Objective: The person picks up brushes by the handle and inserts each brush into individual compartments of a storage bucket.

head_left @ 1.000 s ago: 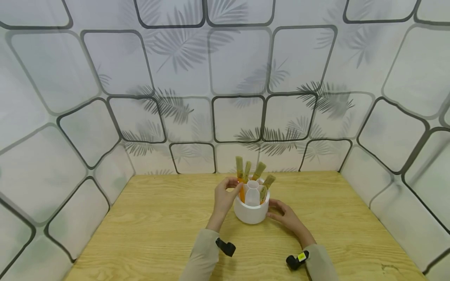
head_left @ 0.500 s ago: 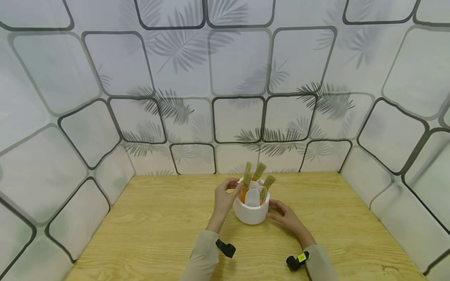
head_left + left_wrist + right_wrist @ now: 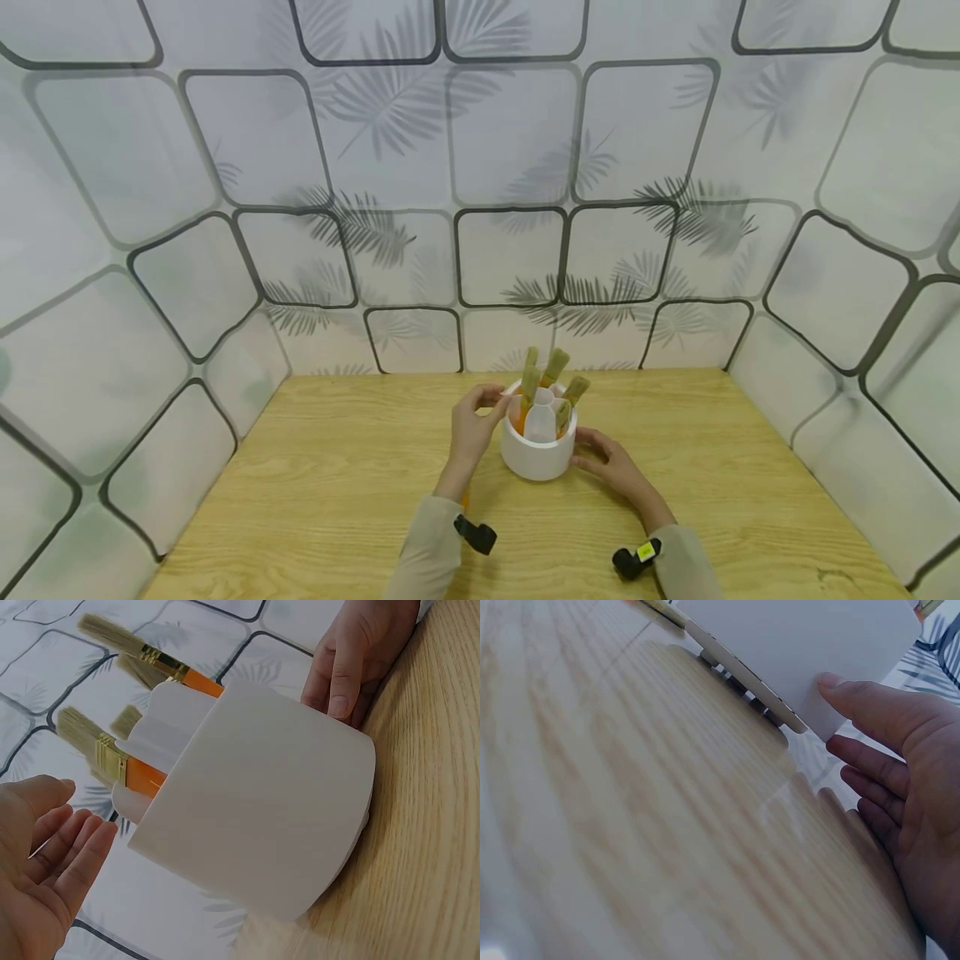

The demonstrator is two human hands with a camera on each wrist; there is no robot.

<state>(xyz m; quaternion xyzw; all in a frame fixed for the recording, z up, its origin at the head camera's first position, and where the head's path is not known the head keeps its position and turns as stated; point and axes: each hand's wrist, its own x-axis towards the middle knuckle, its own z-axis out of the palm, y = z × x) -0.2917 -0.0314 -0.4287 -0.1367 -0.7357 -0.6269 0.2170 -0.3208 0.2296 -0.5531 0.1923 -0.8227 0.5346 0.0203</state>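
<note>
A round white brush holder stands on the table, with several paintbrushes in it, bristles up, orange handles down in its white slots. My left hand is at its left rim, fingers loosely extended. In the left wrist view this hand stands just off the bristles and holds nothing. Low on the holder's right side rests my right hand; in the right wrist view its thumb lies on the wall, the other fingers relaxed by the lower edge.
The wood-grain table reaches back to a patterned curtain wall, which also closes both sides. A small orange piece shows beside my left wrist, mostly hidden. Each wrist carries a black camera.
The leftmost paintbrush has gone down into the holder, its bristles now lower and further right. My left hand has let it go and drawn slightly left. My right hand stays put.
</note>
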